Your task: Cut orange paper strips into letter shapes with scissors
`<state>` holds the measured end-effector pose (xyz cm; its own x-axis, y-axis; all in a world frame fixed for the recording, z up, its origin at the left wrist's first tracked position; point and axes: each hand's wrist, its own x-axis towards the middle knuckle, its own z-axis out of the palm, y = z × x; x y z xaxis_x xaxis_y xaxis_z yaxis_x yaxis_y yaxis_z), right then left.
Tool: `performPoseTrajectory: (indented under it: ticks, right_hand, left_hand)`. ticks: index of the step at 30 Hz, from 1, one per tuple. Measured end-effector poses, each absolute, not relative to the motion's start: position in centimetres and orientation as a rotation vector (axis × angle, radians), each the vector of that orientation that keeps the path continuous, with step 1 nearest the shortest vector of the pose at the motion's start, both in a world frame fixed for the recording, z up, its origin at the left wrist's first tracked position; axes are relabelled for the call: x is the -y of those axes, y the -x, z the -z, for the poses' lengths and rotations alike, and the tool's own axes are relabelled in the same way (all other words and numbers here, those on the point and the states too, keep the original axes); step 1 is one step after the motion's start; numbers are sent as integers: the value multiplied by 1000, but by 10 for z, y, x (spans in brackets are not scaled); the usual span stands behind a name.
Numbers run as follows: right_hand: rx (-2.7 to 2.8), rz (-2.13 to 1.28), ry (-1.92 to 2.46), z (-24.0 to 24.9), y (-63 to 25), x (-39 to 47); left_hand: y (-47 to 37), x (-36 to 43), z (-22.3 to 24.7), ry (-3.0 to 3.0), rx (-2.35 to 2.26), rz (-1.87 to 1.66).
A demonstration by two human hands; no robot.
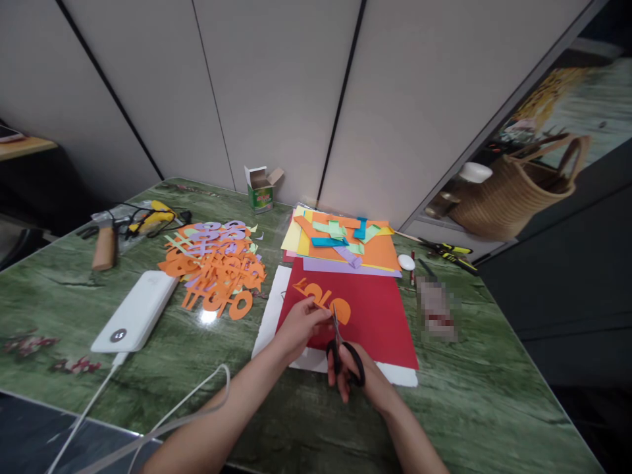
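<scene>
Pinched in my left hand (300, 326) is an orange paper cutout (313, 291) with rounded shapes, held above a red sheet (380, 322). My right hand (353, 368) has its fingers through the black handles of the scissors (338, 329). The scissor blades point away from me and meet the orange paper just right of my left fingertips. Beneath the red sheet, the edges of a white sheet (270, 319) stick out. Whether the blades are fully closed is too small to tell.
Left of the sheets lies a pile of orange and purple cutouts (224, 270), beside a white power bank (135, 316) with a cable. Behind are coloured papers (385, 247) and a small open box (261, 196). Pliers (451, 253) lie at the right, a hot glue gun (157, 214) at the left.
</scene>
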<state>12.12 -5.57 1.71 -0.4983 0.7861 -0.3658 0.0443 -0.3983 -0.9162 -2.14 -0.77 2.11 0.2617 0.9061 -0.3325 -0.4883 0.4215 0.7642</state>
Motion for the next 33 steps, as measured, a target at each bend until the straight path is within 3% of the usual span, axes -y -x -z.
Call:
performPoseTrajectory:
  ticks: [33]
  right_hand:
    - [1359,-1838,1206,-4,-119,55]
  left_hand:
    - [23,8,-23,-636,-840,-1027]
